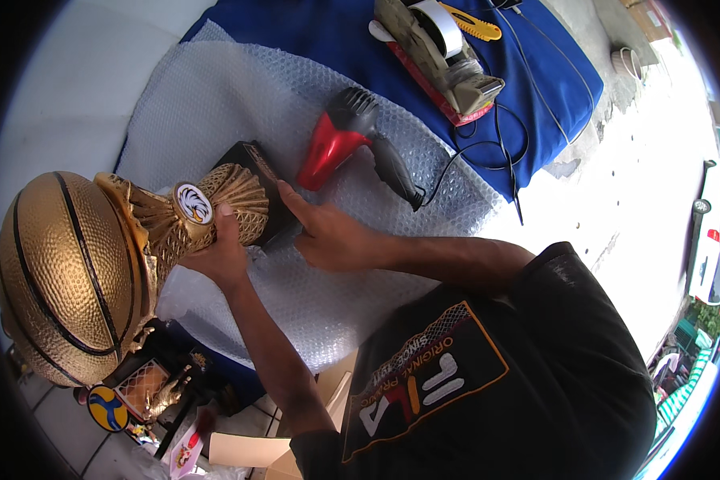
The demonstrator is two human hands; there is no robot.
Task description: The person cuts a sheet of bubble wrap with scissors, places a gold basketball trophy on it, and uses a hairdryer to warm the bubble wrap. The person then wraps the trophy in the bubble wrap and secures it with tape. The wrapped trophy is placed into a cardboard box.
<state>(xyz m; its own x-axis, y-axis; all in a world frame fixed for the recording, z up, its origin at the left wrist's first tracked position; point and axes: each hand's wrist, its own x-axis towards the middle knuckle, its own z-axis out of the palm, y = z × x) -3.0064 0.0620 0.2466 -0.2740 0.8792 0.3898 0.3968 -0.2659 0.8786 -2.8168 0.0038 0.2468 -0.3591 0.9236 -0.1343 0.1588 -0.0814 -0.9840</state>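
Packing bench: bubble wrap [216, 104], tape dispenser [444, 56], trophies [148, 388].

One view only was supplied: a head-worn fisheye camera that looked steeply down onto the work surface from close above. The wearer's forearms entered from the lower centre and right of the frame, with the dark shirt filling the lower right. The gold basketball trophy [72, 272] sat very near the lens at the left edge, much enlarged. The bubble wrap sheet [216, 104] occupied the centre and upper left. Straight edges bent toward the dark circular rim. No second view was provided, so no overlap could be assessed.
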